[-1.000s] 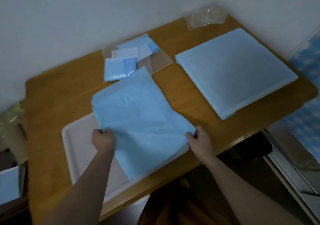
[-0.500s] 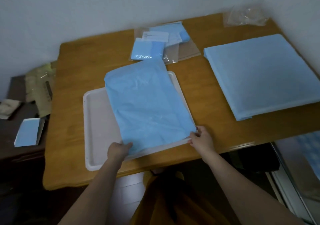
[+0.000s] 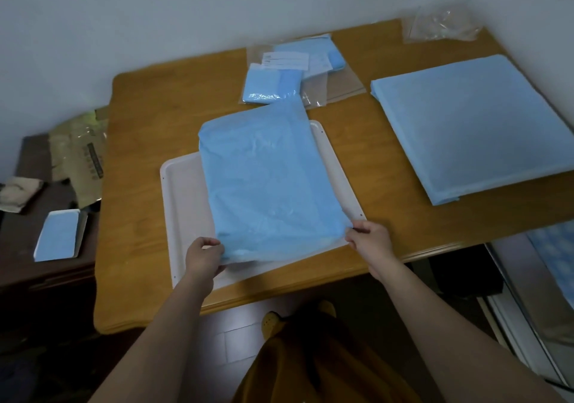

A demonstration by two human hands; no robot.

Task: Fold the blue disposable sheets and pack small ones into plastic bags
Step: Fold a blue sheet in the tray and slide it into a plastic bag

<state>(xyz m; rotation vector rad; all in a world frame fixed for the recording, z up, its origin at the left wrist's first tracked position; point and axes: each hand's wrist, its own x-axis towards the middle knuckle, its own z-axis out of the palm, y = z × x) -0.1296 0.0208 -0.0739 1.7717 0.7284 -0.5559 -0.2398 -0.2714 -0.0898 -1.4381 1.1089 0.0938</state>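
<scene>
Counter (image 3: 149, 141), orange-brown wood with rounded corners, is standing in a white-walled corner and carrying everything listed. Stack of large square blue disposable sheets (image 3: 475, 123) is lying flat at the counter's right side, well apart from the hands. Folded blue disposable sheet (image 3: 267, 182), rectangular and slightly crinkled, is resting across a white rectangular plastic tray (image 3: 183, 203) near the front edge, its far end overhanging the tray's far rim. Left hand (image 3: 202, 258) is pinching the sheet's near left corner, fingers curled under the edge. Right hand (image 3: 369, 238) is gripping the near right corner, just beside the tray's corner. Both hands are clamped on the same sheet, apart from each other across its width. Clear plastic bags holding small folded blue sheets (image 3: 279, 82), with white labels, are lying just beyond the tray. Crumpled empty clear plastic bag (image 3: 441, 26) is sitting at the far right corner.
</scene>
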